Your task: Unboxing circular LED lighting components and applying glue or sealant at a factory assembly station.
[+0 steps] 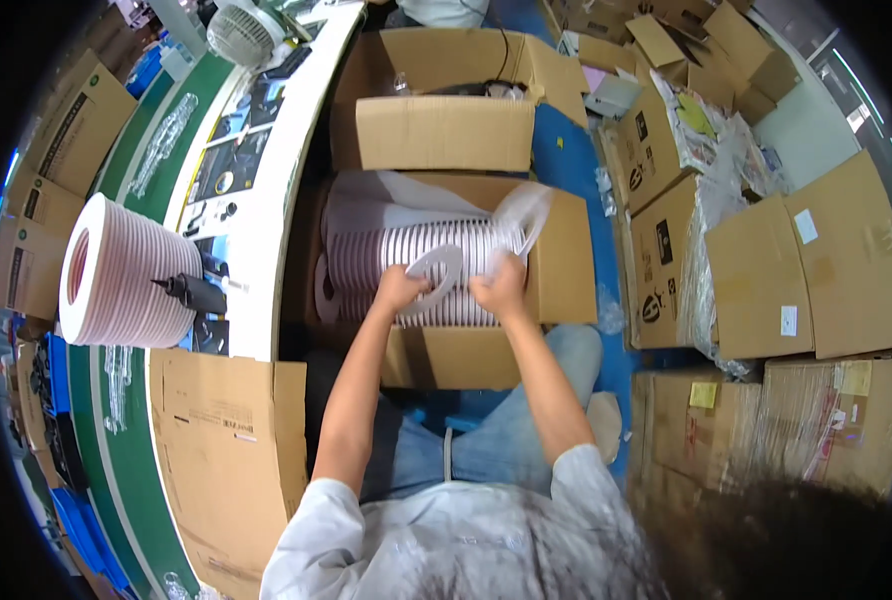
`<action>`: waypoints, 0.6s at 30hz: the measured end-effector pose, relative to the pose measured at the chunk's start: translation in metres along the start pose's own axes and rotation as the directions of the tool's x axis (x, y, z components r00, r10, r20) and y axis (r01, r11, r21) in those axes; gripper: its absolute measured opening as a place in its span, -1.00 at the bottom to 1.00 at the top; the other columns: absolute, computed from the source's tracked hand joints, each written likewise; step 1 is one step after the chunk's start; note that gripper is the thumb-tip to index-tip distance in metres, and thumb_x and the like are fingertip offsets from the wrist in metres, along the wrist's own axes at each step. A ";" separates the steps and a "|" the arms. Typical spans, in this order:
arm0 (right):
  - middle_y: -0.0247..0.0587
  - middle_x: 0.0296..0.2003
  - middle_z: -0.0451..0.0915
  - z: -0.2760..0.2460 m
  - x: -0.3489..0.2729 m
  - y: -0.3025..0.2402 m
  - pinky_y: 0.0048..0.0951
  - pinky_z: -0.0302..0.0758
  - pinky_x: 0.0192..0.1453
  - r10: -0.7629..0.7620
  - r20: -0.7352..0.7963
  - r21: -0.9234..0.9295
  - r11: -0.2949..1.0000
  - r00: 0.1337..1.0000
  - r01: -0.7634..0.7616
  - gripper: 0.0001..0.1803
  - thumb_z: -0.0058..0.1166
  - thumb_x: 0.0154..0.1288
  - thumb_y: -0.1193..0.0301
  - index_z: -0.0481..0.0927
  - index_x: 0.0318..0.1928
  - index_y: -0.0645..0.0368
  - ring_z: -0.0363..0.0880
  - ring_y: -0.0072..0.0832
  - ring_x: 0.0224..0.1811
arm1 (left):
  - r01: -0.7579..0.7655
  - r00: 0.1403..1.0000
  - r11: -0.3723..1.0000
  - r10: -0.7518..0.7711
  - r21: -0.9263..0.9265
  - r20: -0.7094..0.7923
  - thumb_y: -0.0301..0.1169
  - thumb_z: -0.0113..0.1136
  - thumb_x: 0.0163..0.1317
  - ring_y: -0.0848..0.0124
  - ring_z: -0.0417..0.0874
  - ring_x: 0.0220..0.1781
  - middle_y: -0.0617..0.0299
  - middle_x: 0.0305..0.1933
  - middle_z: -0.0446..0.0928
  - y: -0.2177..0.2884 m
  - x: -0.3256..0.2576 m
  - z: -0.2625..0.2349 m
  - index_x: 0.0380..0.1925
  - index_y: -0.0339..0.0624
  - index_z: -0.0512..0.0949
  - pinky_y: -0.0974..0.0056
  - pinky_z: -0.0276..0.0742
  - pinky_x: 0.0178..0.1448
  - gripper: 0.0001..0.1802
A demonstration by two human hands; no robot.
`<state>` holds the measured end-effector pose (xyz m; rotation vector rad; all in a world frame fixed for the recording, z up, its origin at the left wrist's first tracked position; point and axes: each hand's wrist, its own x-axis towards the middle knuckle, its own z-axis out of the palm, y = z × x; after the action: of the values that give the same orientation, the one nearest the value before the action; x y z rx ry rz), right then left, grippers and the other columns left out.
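An open cardboard box (456, 358) in front of me holds rows of flat white rings (416, 238) standing on edge. My left hand (400, 288) is closed on the near left edge of one white ring (453, 264), which is tilted above the rows. Over the right part of the rows, my right hand (500, 285) has its fingers curled; what they grip, if anything, is hidden. A translucent plastic liner (396, 195) lies folded back along the far side of the box and bunches up beyond my right hand.
On the white bench (256, 305) at left, a stack of white rings (136, 275) lies sideways beside a black bottle-like tool (194, 292). Another open carton (444, 132) stands beyond the box. Cardboard cartons (756, 280) line the right side. A fan (241, 35) sits at the far left.
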<state>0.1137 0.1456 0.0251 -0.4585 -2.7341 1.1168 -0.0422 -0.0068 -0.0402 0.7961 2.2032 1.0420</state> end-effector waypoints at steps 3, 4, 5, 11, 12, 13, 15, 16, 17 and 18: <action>0.13 -0.45 0.56 0.005 -0.001 0.010 -0.10 0.46 -0.22 0.001 0.088 0.041 0.999 0.996 -0.004 -0.76 0.09 -0.09 0.34 0.51 -0.41 0.26 0.53 0.07 -0.32 | 0.117 0.973 0.934 -0.176 0.337 0.150 -0.19 0.39 -0.31 0.07 0.66 -0.34 -0.14 -0.43 0.60 0.013 0.014 -0.011 -0.40 -0.41 0.61 0.16 0.53 -0.22 -0.49; 0.13 -0.45 0.56 0.010 -0.004 0.019 -0.11 0.46 -0.22 0.087 -0.043 0.176 0.981 0.995 -0.078 -0.74 0.09 -0.08 0.33 0.51 -0.41 0.28 0.53 0.07 -0.31 | 0.100 0.975 0.935 -0.161 0.341 0.155 -0.19 0.39 -0.31 0.07 0.66 -0.34 -0.14 -0.43 0.60 0.008 0.014 -0.016 -0.40 -0.41 0.61 0.16 0.53 -0.22 -0.49; 0.13 -0.45 0.56 0.015 0.002 0.019 -0.11 0.46 -0.22 0.063 -0.051 0.175 0.983 0.997 -0.053 -0.74 0.09 -0.08 0.33 0.51 -0.41 0.28 0.53 0.07 -0.31 | 0.066 0.997 0.968 -0.072 0.242 0.015 -0.22 0.37 -0.28 0.09 0.65 -0.37 -0.11 -0.46 0.59 -0.007 0.013 -0.031 -0.42 -0.40 0.60 0.17 0.52 -0.25 -0.54; -0.19 -0.52 0.54 0.047 -0.011 0.067 -0.33 0.40 -0.37 0.278 0.031 0.364 0.892 0.960 -0.270 -0.86 0.03 0.04 0.41 0.51 -0.40 0.23 0.47 -0.45 -0.47 | -0.579 0.516 0.777 0.584 0.247 -0.626 -0.51 0.26 -0.10 0.18 0.51 -0.46 0.15 -0.55 0.45 0.097 -0.027 -0.052 -0.43 -0.21 0.50 0.24 0.41 -0.34 -0.82; -0.19 -0.52 0.54 0.052 -0.006 0.067 -0.33 0.40 -0.37 0.282 0.030 0.363 0.891 0.959 -0.273 -0.86 0.03 0.04 0.41 0.51 -0.40 0.23 0.47 -0.45 -0.47 | -0.637 0.409 0.680 0.697 0.363 -0.589 -0.50 0.28 -0.13 0.15 0.51 -0.43 0.15 -0.54 0.44 0.108 -0.031 -0.053 -0.40 -0.18 0.50 0.21 0.40 -0.33 -0.78; -0.26 -0.55 0.51 0.056 -0.001 0.067 -0.38 0.38 -0.38 0.226 -0.029 0.443 0.876 0.974 -0.190 -0.87 0.03 0.05 0.41 0.52 -0.42 0.21 0.44 -0.50 -0.49 | -0.622 0.456 0.565 0.824 0.542 -0.335 -0.51 0.26 -0.16 0.07 0.52 -0.37 0.09 -0.51 0.47 0.107 -0.022 -0.049 -0.37 -0.16 0.50 0.13 0.40 -0.31 -0.74; -0.41 -0.60 0.46 0.068 0.004 0.055 -0.48 0.34 -0.41 0.264 0.121 0.616 0.736 0.957 -0.280 -0.88 0.03 0.06 0.40 0.53 -0.45 0.21 0.38 -0.60 -0.53 | -0.448 0.885 0.681 0.428 0.579 0.183 -0.54 0.24 -0.24 0.01 0.52 -0.32 0.01 -0.47 0.49 0.089 -0.012 -0.046 -0.42 -0.15 0.49 0.06 0.41 -0.24 -0.73; -0.41 -0.60 0.46 0.077 0.003 0.046 -0.48 0.34 -0.41 0.255 0.133 0.623 0.730 0.958 -0.281 -0.88 0.03 0.06 0.40 0.53 -0.45 0.21 0.38 -0.60 -0.53 | -0.335 0.941 0.708 0.211 0.622 0.266 -0.55 0.23 -0.27 0.00 0.52 -0.31 0.00 -0.45 0.49 0.081 -0.008 -0.044 -0.43 -0.16 0.48 0.04 0.41 -0.23 -0.72; -0.41 -0.61 0.45 0.078 -0.008 0.052 -0.48 0.34 -0.42 0.264 0.133 0.596 0.749 0.955 -0.290 -0.89 0.02 0.05 0.42 0.54 -0.45 0.21 0.37 -0.60 -0.54 | -0.404 0.909 0.782 0.403 0.474 0.109 -0.50 0.23 -0.23 -0.02 0.54 -0.31 -0.01 -0.46 0.52 0.087 -0.007 -0.042 -0.45 -0.19 0.48 0.01 0.43 -0.22 -0.76; -0.41 -0.61 0.45 0.074 -0.006 0.061 -0.48 0.34 -0.42 0.272 0.103 0.569 0.773 0.957 -0.281 -0.89 0.01 0.03 0.44 0.54 -0.45 0.21 0.35 -0.61 -0.55 | -0.423 0.899 0.776 0.422 0.469 0.112 -0.50 0.23 -0.23 -0.02 0.54 -0.31 -0.01 -0.46 0.52 0.101 -0.003 -0.040 -0.45 -0.19 0.48 0.01 0.43 -0.22 -0.76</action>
<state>0.1142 0.1359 -0.0709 -0.7649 -2.1951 1.9400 -0.0412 0.0249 0.0632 1.5781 2.3738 0.6648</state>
